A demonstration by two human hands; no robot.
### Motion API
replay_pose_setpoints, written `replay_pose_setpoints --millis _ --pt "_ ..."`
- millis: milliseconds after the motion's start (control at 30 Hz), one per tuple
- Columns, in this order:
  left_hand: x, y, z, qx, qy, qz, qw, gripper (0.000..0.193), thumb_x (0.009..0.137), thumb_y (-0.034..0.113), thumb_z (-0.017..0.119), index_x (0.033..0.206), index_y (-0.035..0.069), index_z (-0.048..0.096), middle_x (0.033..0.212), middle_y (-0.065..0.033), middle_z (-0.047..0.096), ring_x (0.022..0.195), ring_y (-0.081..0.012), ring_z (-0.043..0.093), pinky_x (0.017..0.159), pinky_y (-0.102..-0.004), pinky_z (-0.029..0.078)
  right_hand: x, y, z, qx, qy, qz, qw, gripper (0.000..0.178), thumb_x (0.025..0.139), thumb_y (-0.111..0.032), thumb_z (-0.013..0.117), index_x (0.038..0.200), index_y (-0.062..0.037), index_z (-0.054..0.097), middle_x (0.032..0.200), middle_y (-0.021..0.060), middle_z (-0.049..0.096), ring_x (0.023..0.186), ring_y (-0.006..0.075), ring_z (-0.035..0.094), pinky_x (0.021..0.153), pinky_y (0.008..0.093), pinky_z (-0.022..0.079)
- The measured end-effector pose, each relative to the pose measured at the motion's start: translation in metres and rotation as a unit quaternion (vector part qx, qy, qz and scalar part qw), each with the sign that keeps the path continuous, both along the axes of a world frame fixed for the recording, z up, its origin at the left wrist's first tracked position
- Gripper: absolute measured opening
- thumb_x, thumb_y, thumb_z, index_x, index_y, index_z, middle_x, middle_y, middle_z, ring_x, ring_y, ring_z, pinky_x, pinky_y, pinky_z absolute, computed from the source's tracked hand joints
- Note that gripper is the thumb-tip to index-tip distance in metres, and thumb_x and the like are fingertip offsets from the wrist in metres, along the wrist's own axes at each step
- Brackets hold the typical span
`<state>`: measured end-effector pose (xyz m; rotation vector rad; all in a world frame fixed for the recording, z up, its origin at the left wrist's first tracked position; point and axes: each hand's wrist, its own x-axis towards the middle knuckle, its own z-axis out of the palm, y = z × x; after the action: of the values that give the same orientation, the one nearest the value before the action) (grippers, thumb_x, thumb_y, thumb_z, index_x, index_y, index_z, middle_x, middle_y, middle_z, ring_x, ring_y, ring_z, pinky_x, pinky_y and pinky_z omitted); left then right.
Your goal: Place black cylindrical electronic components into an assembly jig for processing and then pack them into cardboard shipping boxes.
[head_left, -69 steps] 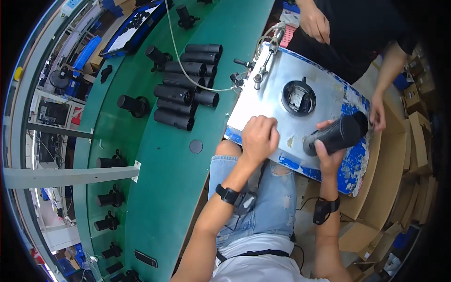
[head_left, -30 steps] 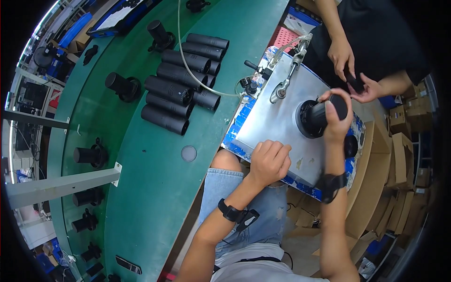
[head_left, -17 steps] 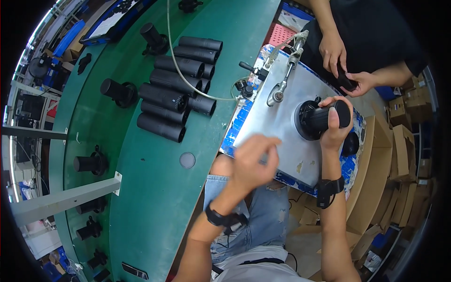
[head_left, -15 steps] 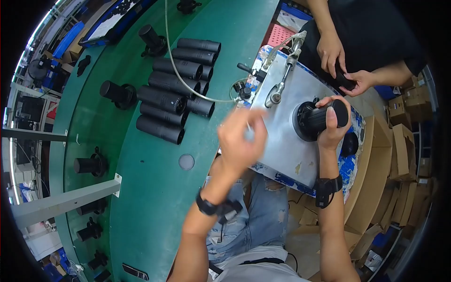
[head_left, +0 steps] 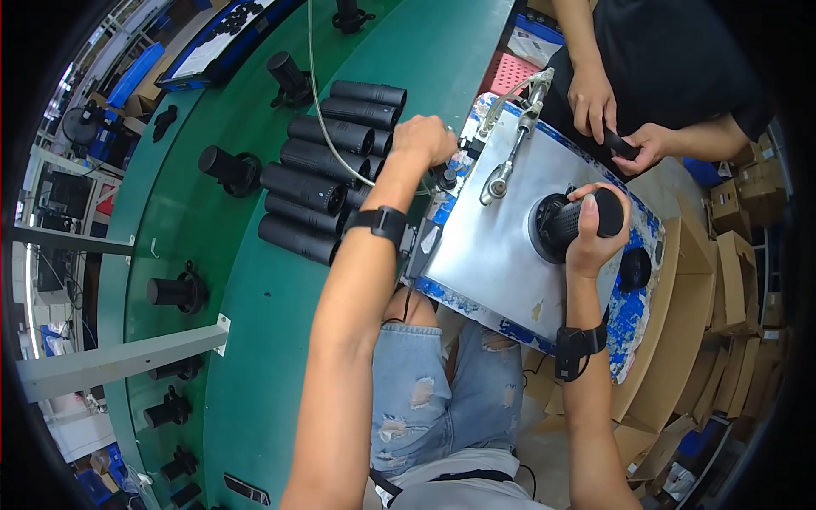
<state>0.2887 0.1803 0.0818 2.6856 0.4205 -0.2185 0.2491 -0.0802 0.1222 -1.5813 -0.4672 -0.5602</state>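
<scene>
My right hand (head_left: 597,231) is closed round a ribbed black cylinder (head_left: 561,223), whose lower end sits at a round black fitting on the metal plate (head_left: 459,246). Its round end cap (head_left: 609,212) shows past my thumb. At the plate's far left corner my left hand (head_left: 425,140) has its fingers curled over the black handle of a small air valve; the hand hides most of that handle. Close by is a black knob fitting (head_left: 445,178). Over the plate a metal air cylinder with a rod (head_left: 517,136) ends in a round metal head (head_left: 496,189).
Several black tubes (head_left: 323,161) lie in rows on the green bench (head_left: 255,340), crossed by a clear hose (head_left: 316,93). More black cylinders on flanged bases (head_left: 229,170) stand farther left. A co-worker's hands (head_left: 625,140) hold a small black part. Cardboard boxes (head_left: 680,289) are at right.
My left hand has moved away from me and up to the valve handle, its forearm now covering a disc on the bench. My right hand still grips the cylinder.
</scene>
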Motion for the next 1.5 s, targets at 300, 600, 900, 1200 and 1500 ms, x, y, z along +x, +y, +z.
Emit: replay_pose_setpoints --millis 300,600,900,1200,1500 --pt "-0.053 0.029 -0.013 -0.008 -0.297 0.0 0.955 0.053 0.087 0.039 0.053 0.117 -0.005 0.057 0.121 -0.0253 0.057 0.115 -0.0401 0.053 0.096 -0.0445 0.042 0.015 -0.022 0.072 -0.276 -0.382 -0.163 0.867 0.027 0.087 -0.017 0.054 0.108 -0.0003 0.054 0.091 0.0106 0.062 0.082 0.0215 0.063 0.08 0.033 0.05" --pt "-0.272 -0.07 0.14 -0.227 -0.449 -0.145 0.852 0.072 0.068 0.025 0.076 0.128 0.0 0.046 0.116 -0.0204 0.056 0.11 -0.0351 0.055 0.094 -0.041 0.042 -0.123 0.038 0.101 -0.001 0.079 0.334 0.939 0.051 0.078 -0.04 0.067 0.105 0.0014 0.053 0.106 0.0133 0.056 0.099 0.0227 0.055 0.089 0.0335 0.043" --pt "-0.335 0.053 0.078 -0.311 -0.456 0.202 0.809 0.073 0.063 0.033 0.084 0.114 -0.003 0.048 0.11 -0.0154 0.061 0.101 -0.0232 0.059 0.091 -0.0376 0.046 -0.214 0.007 0.011 -0.131 0.198 0.364 0.901 0.046 0.085 -0.016 0.062 0.125 0.0011 0.048 0.128 0.0142 0.052 0.119 0.0244 0.049 0.102 0.0365 0.036" --pt "-0.324 0.229 0.001 -0.023 -0.36 0.378 0.853 0.069 0.06 0.029 0.084 0.116 0.003 0.053 0.105 -0.0194 0.064 0.1 -0.0357 0.062 0.088 -0.0419 0.048 -0.297 -0.092 -0.154 -0.199 0.379 0.304 0.851 0.013 0.085 -0.007 0.063 0.095 0.0001 0.059 0.082 0.006 0.064 0.076 0.0129 0.061 0.07 0.025 0.048" --pt "-0.314 0.226 -0.011 0.214 -0.351 0.352 0.841 0.068 0.082 0.026 0.067 0.137 0.004 0.034 0.128 -0.0251 0.043 0.113 -0.043 0.048 0.096 -0.0475 0.042 -0.285 -0.075 -0.155 -0.162 0.444 0.317 0.822 0.009 0.087 0.001 0.058 0.095 0.0027 0.057 0.078 0.0072 0.064 0.073 0.0122 0.064 0.066 0.0224 0.049"
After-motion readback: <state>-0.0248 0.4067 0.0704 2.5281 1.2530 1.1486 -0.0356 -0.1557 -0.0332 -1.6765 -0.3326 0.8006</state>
